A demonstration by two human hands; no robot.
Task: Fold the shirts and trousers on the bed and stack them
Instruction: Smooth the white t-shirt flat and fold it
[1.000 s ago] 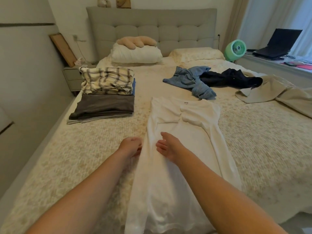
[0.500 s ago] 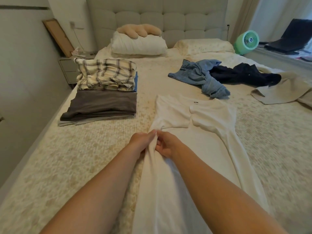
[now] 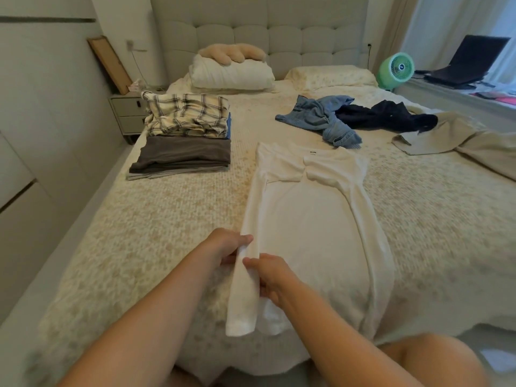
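Between both hands (image 3: 229, 247), soft white shirt (image 3: 312, 233)

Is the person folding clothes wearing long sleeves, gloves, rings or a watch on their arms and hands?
No. Both forearms are bare all the way to the bottom edge of the picture, so no sleeves show. The left hand and the right hand have no gloves, and no watch, bracelet or ring can be seen on what shows.
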